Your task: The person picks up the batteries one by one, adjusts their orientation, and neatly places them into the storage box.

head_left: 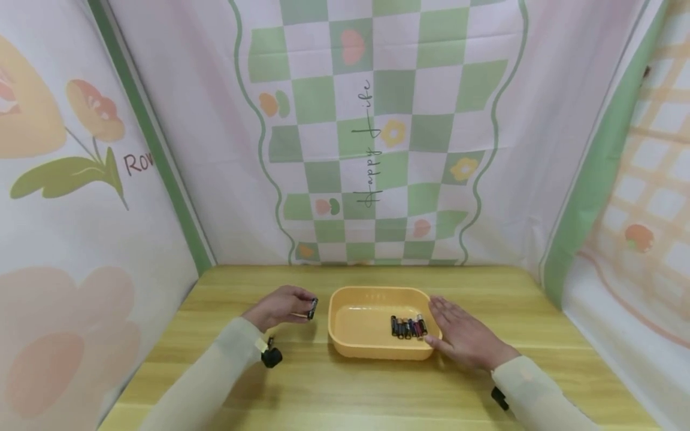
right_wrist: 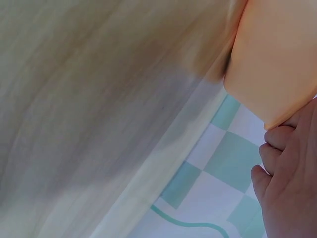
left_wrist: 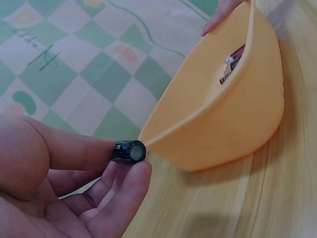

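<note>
In the head view, my left hand (head_left: 283, 305) is left of a yellow plastic basin (head_left: 377, 351), pinching a dark battery (head_left: 312, 308) between thumb and fingers. The left wrist view shows that battery (left_wrist: 130, 151) end-on, its flat round end towards the camera, just off the basin's wall. My right hand (head_left: 466, 335) rests at the basin's right end, fingers mostly straight along the rim and thumb reaching over it. Inside the basin, several batteries (head_left: 408, 327) lie side by side near the right end. In the right wrist view, the hand (right_wrist: 290, 173) touches the basin's rim; its fingertips are partly hidden.
The basin stands on a light wood-grain table (head_left: 302, 392). Behind it hangs a green-and-white checked cloth (head_left: 377, 149). Printed fabric walls (head_left: 64, 239) flank the table on both sides.
</note>
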`<act>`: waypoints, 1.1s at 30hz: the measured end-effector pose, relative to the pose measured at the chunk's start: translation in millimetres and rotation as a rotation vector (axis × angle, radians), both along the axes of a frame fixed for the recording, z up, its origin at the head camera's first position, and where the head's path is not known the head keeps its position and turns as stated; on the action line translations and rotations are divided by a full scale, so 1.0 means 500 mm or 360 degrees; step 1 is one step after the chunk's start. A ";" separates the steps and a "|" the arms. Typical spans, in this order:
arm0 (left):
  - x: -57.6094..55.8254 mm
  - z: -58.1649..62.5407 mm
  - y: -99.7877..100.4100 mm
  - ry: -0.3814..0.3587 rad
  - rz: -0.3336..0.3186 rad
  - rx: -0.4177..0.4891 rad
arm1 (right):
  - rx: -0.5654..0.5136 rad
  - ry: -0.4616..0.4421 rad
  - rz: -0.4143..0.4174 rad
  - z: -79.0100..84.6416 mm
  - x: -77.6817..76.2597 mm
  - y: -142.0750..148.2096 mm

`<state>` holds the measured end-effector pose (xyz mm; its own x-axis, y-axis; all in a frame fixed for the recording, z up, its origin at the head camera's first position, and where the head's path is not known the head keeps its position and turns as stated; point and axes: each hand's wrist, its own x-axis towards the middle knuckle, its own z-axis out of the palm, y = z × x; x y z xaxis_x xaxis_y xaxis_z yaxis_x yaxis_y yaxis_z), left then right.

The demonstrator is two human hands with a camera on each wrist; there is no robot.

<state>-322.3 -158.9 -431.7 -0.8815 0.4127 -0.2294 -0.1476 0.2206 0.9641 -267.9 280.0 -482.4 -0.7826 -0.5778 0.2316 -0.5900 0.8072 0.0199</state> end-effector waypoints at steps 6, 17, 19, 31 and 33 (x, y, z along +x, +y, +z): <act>-0.010 0.011 0.039 0.0015 -0.0055 -0.0014 | 0.0006 0.0001 0.0002 0.001 0.000 0.000; -0.022 0.026 0.110 0.0023 -0.0148 0.0049 | -0.0009 -0.0003 -0.0004 0.003 -0.002 0.000; -0.024 0.024 0.121 0.0019 -0.0154 0.0049 | -0.0026 -0.0004 -0.0001 0.001 -0.001 0.001; -0.044 0.006 0.196 0.0007 -0.0154 0.0055 | -0.0042 0.0008 -0.0015 -0.010 0.000 0.002; -0.043 0.004 0.206 -0.0008 -0.0147 0.0052 | -0.0039 0.0007 -0.0015 -0.008 0.001 0.002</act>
